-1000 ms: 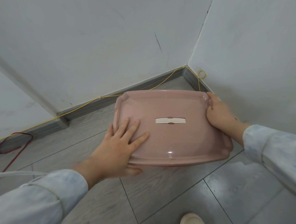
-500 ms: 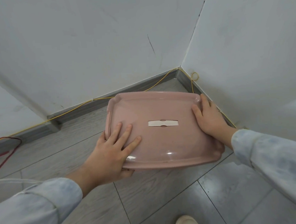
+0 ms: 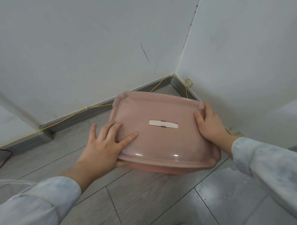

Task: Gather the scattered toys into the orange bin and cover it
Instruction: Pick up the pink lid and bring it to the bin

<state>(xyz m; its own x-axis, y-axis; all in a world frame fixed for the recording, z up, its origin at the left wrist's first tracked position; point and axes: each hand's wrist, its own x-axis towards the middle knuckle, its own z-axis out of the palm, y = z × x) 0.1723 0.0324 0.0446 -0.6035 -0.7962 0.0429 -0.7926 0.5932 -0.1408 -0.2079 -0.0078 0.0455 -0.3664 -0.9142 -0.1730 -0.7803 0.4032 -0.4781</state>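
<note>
Lid (image 3: 164,143) over orange bin (image 3: 157,170) | left hand (image 3: 101,150), right hand (image 3: 212,125) fingers (image 3: 128,137) gripping lid | yellow cable (image 3: 74,115) behind

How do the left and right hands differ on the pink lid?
On the left hand the fingers are spread wide; on the right hand they lie close together. The left hand lies atop the lid, thumb under its rim; the right hand clasps its right edge. Both hold the lid.

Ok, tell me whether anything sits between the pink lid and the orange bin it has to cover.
Nothing visible does. The lid lies directly over the bin, whose orange edge shows under the near rim; the left hand and right hand hold its sides.
</note>
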